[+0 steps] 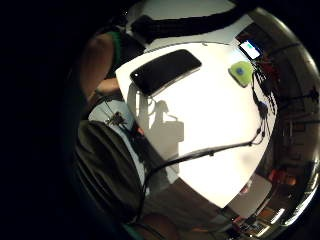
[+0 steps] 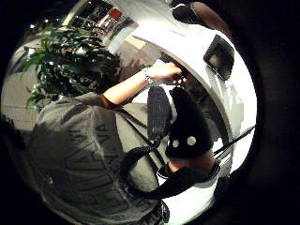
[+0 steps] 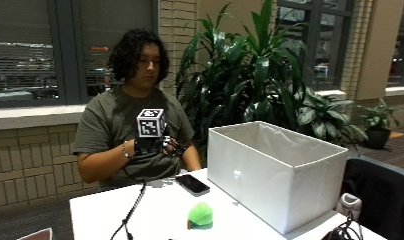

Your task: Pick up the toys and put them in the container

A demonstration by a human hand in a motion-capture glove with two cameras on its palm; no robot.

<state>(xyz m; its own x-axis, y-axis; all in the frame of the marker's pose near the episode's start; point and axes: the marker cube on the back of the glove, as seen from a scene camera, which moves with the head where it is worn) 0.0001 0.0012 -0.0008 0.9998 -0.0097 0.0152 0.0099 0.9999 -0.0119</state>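
Observation:
A green toy [image 3: 201, 214] lies on the white table [image 3: 155, 210], in front of the tall white container [image 3: 275, 170], which stands open-topped at the table's right. I hold my gloved right hand [image 3: 155, 145] up at chest height, behind the table's far edge and well away from the toy. It holds nothing, and its black fingers [image 2: 159, 112] look extended. My bare hand [image 2: 164, 71] reaches in and touches the glove near its fingertips. From the palm, the green toy [image 1: 241, 72] shows far off on the table [image 1: 210, 130].
A black phone [image 3: 192, 184] lies on the table between me and the container, also seen as the phone [image 1: 165, 70] from the palm. A cable [image 3: 132, 212] trails across the table's left part. A large plant [image 3: 255, 85] stands behind the container.

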